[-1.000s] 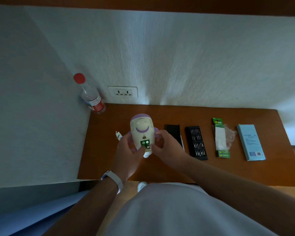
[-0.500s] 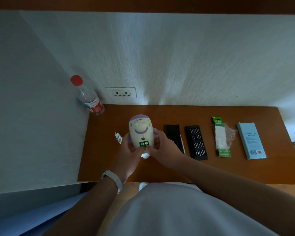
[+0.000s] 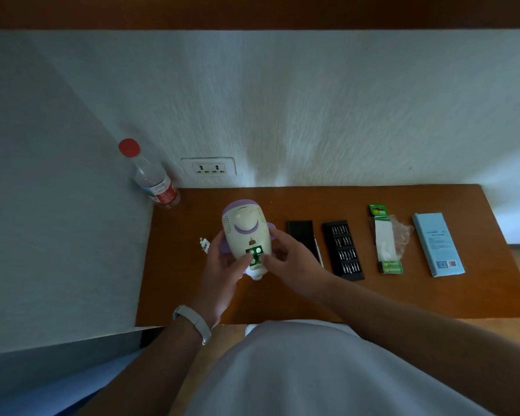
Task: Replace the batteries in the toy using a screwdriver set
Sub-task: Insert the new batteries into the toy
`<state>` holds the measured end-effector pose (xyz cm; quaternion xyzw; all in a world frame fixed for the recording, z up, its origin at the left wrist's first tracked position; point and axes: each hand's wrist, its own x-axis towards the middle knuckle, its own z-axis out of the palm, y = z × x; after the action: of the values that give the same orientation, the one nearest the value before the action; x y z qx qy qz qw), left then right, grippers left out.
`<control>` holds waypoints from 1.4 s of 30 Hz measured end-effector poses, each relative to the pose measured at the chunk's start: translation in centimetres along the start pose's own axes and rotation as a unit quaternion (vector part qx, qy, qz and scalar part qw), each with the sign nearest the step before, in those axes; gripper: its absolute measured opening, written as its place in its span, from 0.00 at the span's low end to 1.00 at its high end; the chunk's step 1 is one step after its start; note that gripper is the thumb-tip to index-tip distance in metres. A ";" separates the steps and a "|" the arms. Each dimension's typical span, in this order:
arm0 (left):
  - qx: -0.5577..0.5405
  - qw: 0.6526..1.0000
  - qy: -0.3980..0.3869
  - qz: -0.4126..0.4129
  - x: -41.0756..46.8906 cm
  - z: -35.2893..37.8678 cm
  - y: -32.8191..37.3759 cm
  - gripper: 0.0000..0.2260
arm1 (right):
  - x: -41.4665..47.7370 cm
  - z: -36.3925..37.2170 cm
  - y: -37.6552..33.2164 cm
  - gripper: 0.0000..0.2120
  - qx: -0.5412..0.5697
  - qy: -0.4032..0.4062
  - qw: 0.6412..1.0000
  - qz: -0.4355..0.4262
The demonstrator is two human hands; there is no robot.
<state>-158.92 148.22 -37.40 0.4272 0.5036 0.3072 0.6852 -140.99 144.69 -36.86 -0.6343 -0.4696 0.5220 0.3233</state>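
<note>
Brown wooden desk (image 3: 282, 298) butts into a white wall corner at back and left, with bare wood along its front edge. Left hand (image 3: 222, 265) and right hand (image 3: 291, 259) both clamp one cream-and-purple plastic toy (image 3: 246, 232) above the desk's left-centre, thumbs at its green batteries (image 3: 254, 254). To the right lie one black bit tray (image 3: 342, 250), one black lid (image 3: 301, 235), one green-carded battery pack (image 3: 385, 238) and one pale blue box (image 3: 437, 244); one red-capped clear bottle (image 3: 153, 178) stands in the corner.

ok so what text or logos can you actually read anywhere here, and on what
"GP": on the green battery pack, top card and bottom end; the smaller print beside it is blurred.
Blue box: printed lines and a code square, too small to read.
Water bottle: red label, lettering blurred.
Toy: green batteries showing in its compartment, markings unreadable.
Small tag left of the toy: unreadable.
Wall socket: no text visible.
</note>
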 end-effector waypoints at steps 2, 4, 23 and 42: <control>-0.014 1.000 0.011 0.009 -0.1 0.0 0.4 0.24 | -0.1 -0.1 -0.4 0.25 0.001 0.001 1.000 -0.007; -0.016 0.999 0.030 0.009 0.0 -0.1 0.8 0.25 | -0.2 -0.3 -1.1 0.21 0.002 0.007 1.000 -0.014; -0.121 0.987 0.098 0.033 -4.3 -5.5 1.9 0.32 | 0.3 4.3 -4.9 0.24 -0.005 -0.126 0.991 -0.042; -0.207 0.957 0.198 0.047 -9.7 -10.9 0.4 0.17 | 10.7 9.3 -0.2 0.25 -0.320 -0.049 0.946 -0.020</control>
<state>-172.22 143.19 -34.27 0.2297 0.5338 0.5148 0.6303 -149.89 154.04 -42.83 -0.6689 -0.6395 0.3680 0.0903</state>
